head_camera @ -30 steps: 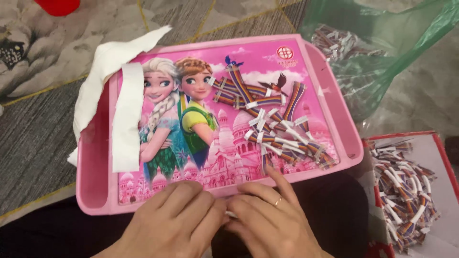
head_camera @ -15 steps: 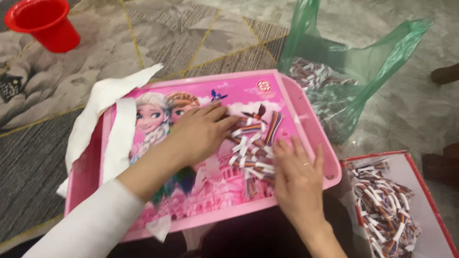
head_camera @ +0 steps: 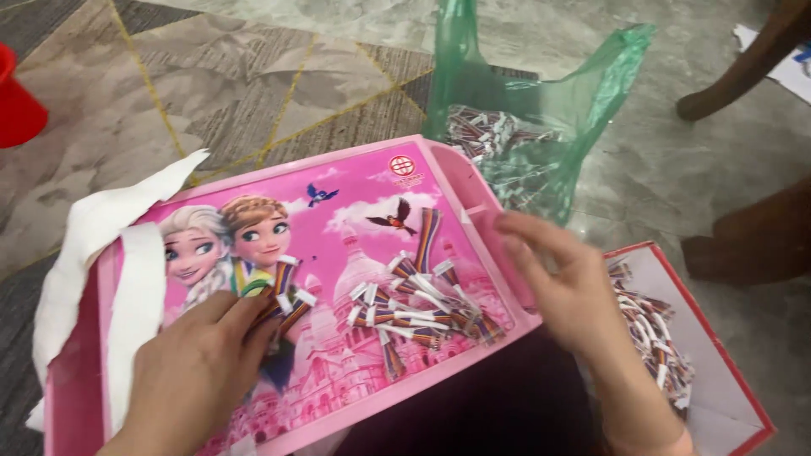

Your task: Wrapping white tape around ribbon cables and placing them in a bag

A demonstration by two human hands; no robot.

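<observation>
A pink plastic tray (head_camera: pixel 460 169) printed with two cartoon figures lies in front of me. A loose heap of small striped ribbon pieces with white ends (head_camera: pixel 414 317) sits on its right half. My left hand (head_camera: pixel 198 367) rests on the tray's lower left, its fingertips closed on a few of the striped pieces (head_camera: pixel 285 291) set apart from the heap. My right hand (head_camera: pixel 570 287) hovers blurred over the tray's right rim, fingers spread and holding nothing.
A green plastic bag (head_camera: pixel 549 101) with more striped pieces lies beyond the tray. A red-edged box (head_camera: pixel 735 380) holding several pieces stands at the right. White paper (head_camera: pixel 89 236) drapes the tray's left side. A red cup (head_camera: pixel 13 105) and dark furniture legs (head_camera: pixel 752 236) stand on the floor.
My left hand has pulled back from the heap to the lower left with a few pieces. My right hand has lifted off the tray and moved right over its rim.
</observation>
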